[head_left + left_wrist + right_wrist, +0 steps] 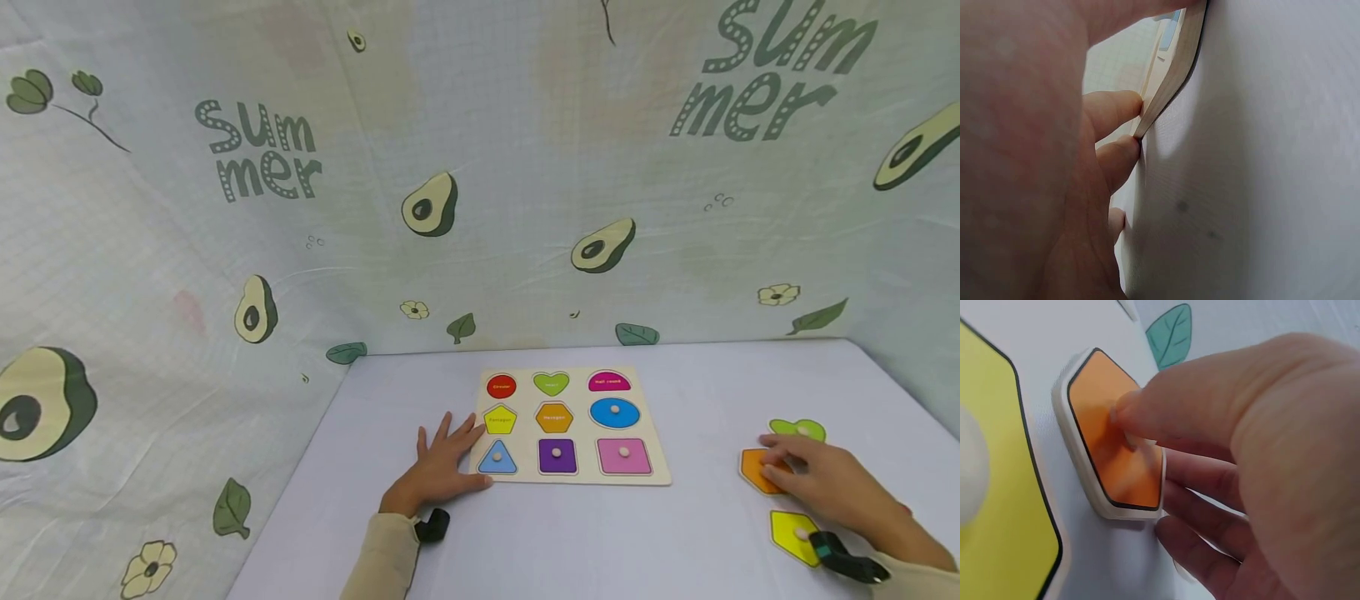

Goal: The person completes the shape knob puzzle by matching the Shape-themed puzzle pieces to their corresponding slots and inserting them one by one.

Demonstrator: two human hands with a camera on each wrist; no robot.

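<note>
**Orange piece pinched while the board is steadied**

Nearest the person, a yellow pentagon piece (793, 536) lies flat on the counter (570, 542), just beside the right wrist. Just beyond it the right hand (825, 482) covers the orange hexagon piece (757, 472), thumb and fingers curled in a pinch at its small centre knob, probably to lift it. A green heart piece (797, 429) lies just past it, partly hidden by the fingers. Across the counter, the left hand (442, 467) lies spread and flat, fingertips (1124, 106) pressed to the edge of the puzzle board (573, 477), seemingly to steady it. The board's hexagon, pentagon and heart slots look empty; nothing lies between hand and board.
</note>
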